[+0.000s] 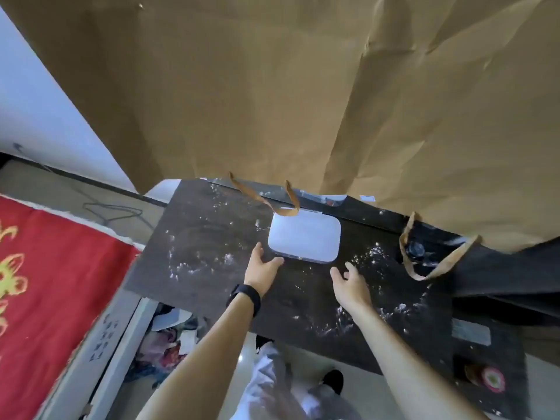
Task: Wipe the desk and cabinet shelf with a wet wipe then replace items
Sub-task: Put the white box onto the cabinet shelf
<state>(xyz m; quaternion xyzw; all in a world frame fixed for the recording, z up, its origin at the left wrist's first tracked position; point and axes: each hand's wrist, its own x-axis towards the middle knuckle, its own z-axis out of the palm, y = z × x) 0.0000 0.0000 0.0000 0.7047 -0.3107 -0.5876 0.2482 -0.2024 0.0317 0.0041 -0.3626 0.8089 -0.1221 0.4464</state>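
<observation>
A dark desk (200,247) speckled with white dust fills the middle of the head view. On it lies a white rounded wet-wipe box (304,237) with a clear base. My left hand (263,269), with a black band on the wrist, hovers open at the box's near left corner, fingertips close to its edge. My right hand (350,283) is open over the desk just below the box's right side, holding nothing. No loose wipe is visible.
A big crumpled brown paper bag (303,86) hangs over the back of the desk, its handles (424,262) dangling onto the surface. A red patterned rug (45,283) lies left, a box of clutter (169,338) sits under the desk, and a round red-rimmed object (492,379) sits at the desk's near right.
</observation>
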